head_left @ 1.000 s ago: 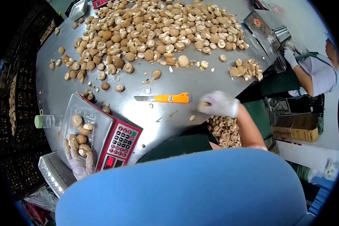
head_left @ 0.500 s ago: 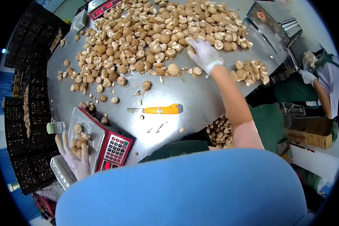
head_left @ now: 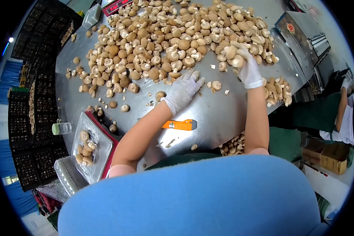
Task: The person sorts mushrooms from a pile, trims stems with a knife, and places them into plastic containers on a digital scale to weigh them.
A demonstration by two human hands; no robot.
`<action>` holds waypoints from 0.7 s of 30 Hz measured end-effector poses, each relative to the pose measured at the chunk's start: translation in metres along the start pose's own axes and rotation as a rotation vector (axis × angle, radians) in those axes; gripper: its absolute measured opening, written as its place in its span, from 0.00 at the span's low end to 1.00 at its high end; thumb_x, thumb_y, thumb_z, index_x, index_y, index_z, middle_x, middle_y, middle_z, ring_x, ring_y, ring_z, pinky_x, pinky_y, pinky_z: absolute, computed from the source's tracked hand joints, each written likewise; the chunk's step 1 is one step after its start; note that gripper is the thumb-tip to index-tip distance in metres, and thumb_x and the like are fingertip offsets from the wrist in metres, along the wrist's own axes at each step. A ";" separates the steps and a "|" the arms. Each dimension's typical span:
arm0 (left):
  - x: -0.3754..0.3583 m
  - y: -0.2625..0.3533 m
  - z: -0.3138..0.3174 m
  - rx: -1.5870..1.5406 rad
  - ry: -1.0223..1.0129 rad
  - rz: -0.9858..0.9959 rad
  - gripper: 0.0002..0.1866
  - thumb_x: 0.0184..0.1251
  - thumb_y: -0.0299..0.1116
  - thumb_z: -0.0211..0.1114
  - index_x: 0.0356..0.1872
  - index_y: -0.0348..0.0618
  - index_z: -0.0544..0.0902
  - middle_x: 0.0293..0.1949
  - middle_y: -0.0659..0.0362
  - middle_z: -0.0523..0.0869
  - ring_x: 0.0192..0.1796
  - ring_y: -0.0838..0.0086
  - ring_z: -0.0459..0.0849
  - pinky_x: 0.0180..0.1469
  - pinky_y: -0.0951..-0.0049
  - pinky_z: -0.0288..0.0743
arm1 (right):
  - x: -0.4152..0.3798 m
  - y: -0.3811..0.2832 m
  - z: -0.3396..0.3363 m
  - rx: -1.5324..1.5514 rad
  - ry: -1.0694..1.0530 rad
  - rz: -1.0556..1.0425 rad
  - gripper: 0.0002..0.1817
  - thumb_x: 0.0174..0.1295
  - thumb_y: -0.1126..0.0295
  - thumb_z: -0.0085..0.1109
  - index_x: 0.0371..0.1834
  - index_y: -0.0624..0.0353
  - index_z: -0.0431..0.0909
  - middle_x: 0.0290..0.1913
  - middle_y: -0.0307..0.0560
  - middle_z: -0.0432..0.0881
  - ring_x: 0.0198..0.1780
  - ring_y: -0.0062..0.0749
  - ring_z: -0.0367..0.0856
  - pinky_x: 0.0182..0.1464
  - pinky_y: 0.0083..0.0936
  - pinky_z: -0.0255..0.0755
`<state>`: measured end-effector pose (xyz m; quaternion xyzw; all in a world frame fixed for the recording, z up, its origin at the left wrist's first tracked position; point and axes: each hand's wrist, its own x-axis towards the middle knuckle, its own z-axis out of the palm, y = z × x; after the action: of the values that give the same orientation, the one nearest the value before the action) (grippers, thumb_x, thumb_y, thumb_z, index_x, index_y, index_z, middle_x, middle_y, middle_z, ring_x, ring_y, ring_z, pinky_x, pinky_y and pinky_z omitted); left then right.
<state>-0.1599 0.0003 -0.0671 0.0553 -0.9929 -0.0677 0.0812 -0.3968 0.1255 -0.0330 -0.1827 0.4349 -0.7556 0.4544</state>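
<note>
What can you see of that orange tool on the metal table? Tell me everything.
The orange tool has a bright orange, plastic-looking body with a dark end piece on the picture's right and a small pale fitting near the forearm. It lies on the grey metal table, its length running roughly across the view. The left forearm passes over it and hides much of its other end. Neither the left hand nor the right hand holds it.

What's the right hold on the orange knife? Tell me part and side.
Take the orange knife by its handle near the dark end, probably best from the right: it lies flat and lengthwise on the metal table, and the left forearm hides its other end.
</note>
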 end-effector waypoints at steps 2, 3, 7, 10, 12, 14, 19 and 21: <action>0.010 -0.004 -0.006 -0.047 -0.005 0.025 0.23 0.59 0.26 0.60 0.58 0.44 0.77 0.52 0.50 0.78 0.61 0.57 0.76 0.63 0.59 0.74 | 0.002 -0.010 -0.020 0.125 0.042 0.055 0.17 0.70 0.59 0.60 0.57 0.54 0.80 0.51 0.40 0.84 0.41 0.21 0.83 0.28 0.20 0.77; 0.014 -0.006 -0.015 0.006 -0.065 -0.026 0.20 0.57 0.27 0.60 0.53 0.42 0.77 0.49 0.50 0.78 0.57 0.56 0.77 0.59 0.59 0.76 | 0.003 -0.013 -0.026 0.255 0.081 0.112 0.18 0.70 0.56 0.60 0.57 0.54 0.80 0.52 0.40 0.84 0.44 0.21 0.84 0.27 0.21 0.77; 0.027 -0.035 -0.034 0.098 0.143 -0.165 0.13 0.52 0.25 0.60 0.41 0.40 0.74 0.44 0.49 0.77 0.47 0.52 0.80 0.47 0.55 0.79 | 0.027 -0.017 -0.027 -0.375 0.129 -0.216 0.23 0.66 0.49 0.63 0.58 0.47 0.81 0.51 0.40 0.85 0.45 0.23 0.84 0.43 0.23 0.79; 0.048 -0.059 -0.041 0.138 0.161 -0.196 0.15 0.55 0.23 0.59 0.45 0.43 0.77 0.45 0.49 0.78 0.49 0.53 0.81 0.47 0.56 0.80 | 0.040 -0.020 -0.004 -1.247 0.135 -0.208 0.22 0.63 0.54 0.65 0.60 0.44 0.81 0.48 0.46 0.84 0.48 0.31 0.84 0.53 0.27 0.77; 0.059 -0.068 -0.039 0.138 0.125 -0.193 0.16 0.58 0.22 0.59 0.48 0.45 0.79 0.46 0.50 0.78 0.49 0.54 0.82 0.47 0.56 0.81 | 0.045 -0.008 0.020 -1.394 0.050 -0.111 0.24 0.62 0.60 0.62 0.63 0.42 0.80 0.51 0.53 0.82 0.54 0.41 0.84 0.57 0.37 0.77; 0.069 -0.070 -0.031 0.163 -0.027 -0.230 0.18 0.63 0.24 0.58 0.54 0.51 0.81 0.47 0.51 0.80 0.49 0.55 0.84 0.48 0.57 0.82 | 0.050 0.012 0.035 -1.977 0.032 -0.107 0.23 0.64 0.63 0.59 0.64 0.42 0.79 0.57 0.52 0.80 0.59 0.47 0.83 0.58 0.41 0.78; 0.074 -0.066 -0.024 0.227 -0.060 -0.334 0.08 0.68 0.29 0.59 0.43 0.50 0.85 0.45 0.52 0.83 0.50 0.57 0.86 0.48 0.58 0.82 | 0.062 0.018 0.037 -2.002 0.034 -0.101 0.23 0.66 0.65 0.58 0.65 0.42 0.78 0.63 0.55 0.75 0.58 0.50 0.83 0.58 0.45 0.78; 0.061 -0.070 -0.027 0.188 -0.039 -0.324 0.08 0.67 0.28 0.59 0.43 0.49 0.84 0.45 0.51 0.83 0.50 0.56 0.86 0.48 0.58 0.82 | 0.056 0.013 0.031 -1.934 0.015 -0.118 0.22 0.67 0.63 0.58 0.66 0.40 0.78 0.61 0.55 0.76 0.57 0.50 0.82 0.58 0.43 0.77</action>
<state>-0.2088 -0.0790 -0.0416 0.2203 -0.9743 0.0123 0.0445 -0.3985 0.0603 -0.0337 -0.4944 0.8616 -0.0938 0.0664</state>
